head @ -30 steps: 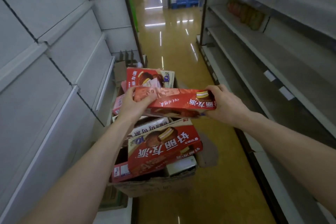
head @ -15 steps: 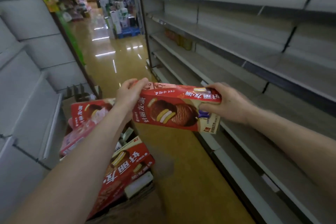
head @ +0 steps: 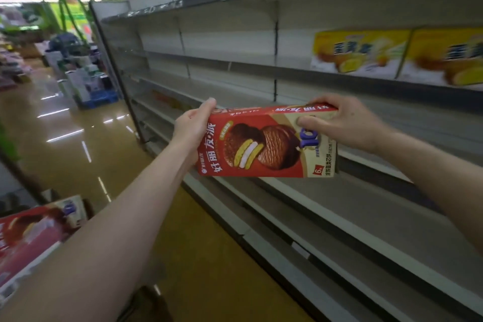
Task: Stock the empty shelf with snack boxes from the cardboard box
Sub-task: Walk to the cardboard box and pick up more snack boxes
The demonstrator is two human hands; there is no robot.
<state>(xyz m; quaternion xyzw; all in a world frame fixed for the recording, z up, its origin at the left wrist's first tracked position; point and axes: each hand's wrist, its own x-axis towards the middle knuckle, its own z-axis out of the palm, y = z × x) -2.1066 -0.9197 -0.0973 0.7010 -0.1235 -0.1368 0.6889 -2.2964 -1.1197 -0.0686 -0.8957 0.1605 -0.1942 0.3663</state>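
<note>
My snack box (head: pixel 266 144) is red w/ white lettering, a cream right end, a blue "10" & a brown choc-pie pic w/ yellow-white filling; other boxes (head: pixel 360 52) are yellow, shelves (head: pixel 352 217) pale grey, floor (head: pixel 65 144) glossy ochre.

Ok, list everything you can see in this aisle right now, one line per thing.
held snack box: one, red with a chocolate pie picture, in front of the shelving, in both hands
other snack boxes: at least one, red, blurred, lower left
yellow boxes: two, yellow, side by side on an upper shelf at right
shelving: one long run of several tiers, grey-white, right side
blue pallet: one, blue, under stacked goods at the far end of the aisle
floor: one, glossy yellow-brown, left and centre
left hand: grips the held box's left end
right hand: grips its top right corner, thumb on the front
</note>
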